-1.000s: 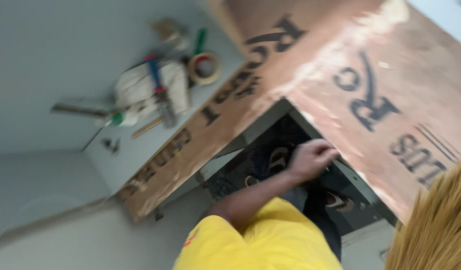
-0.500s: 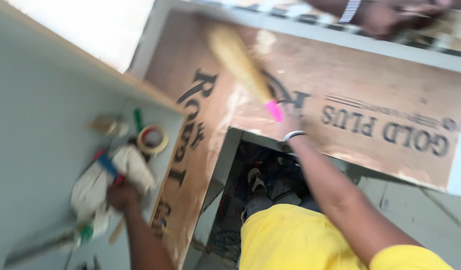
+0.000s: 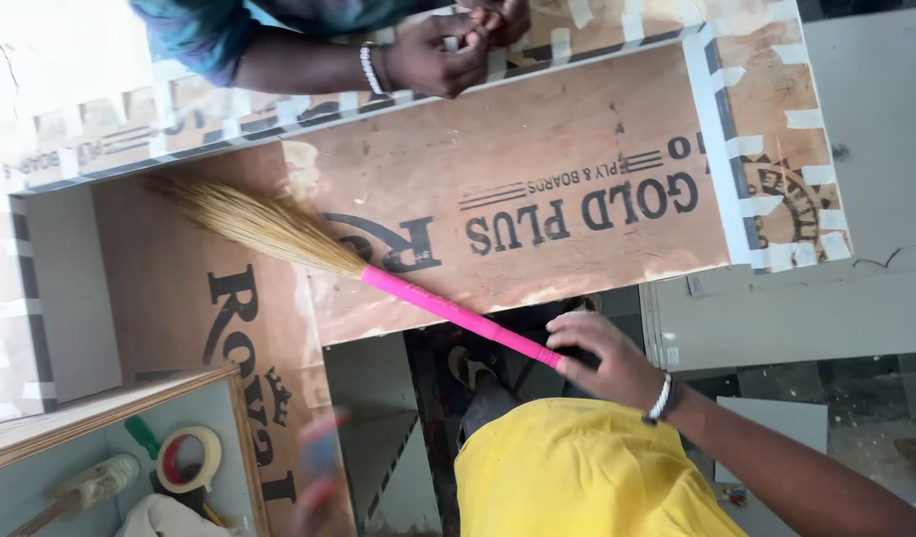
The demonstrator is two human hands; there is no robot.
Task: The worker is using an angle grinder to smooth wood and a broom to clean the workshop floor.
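Observation:
My right hand (image 3: pixel 605 360) grips the end of a broom's pink handle (image 3: pixel 448 313). The broom's straw bristles (image 3: pixel 254 224) lie on the brown plywood panel (image 3: pixel 537 149) with black printing, reaching toward its left inner corner. My left hand (image 3: pixel 317 475) is a blur at the bottom, beside the plywood's lower edge; something blue and red shows at it, and I cannot tell if it holds that. My yellow shirt (image 3: pixel 577 477) fills the bottom middle.
Another person's hands (image 3: pixel 448 50) rest on the taped top edge of the plywood. A roll of tape (image 3: pixel 189 457), a green-handled tool (image 3: pixel 140 435) and white cloth (image 3: pixel 169 517) lie on a grey surface at bottom left. Sandalled feet (image 3: pixel 470 366) stand in the gap below.
The view swung toward the plywood box. My right hand took the broom and laid its bristles on the panel. My left hand came away from the tool pile toward the middle.

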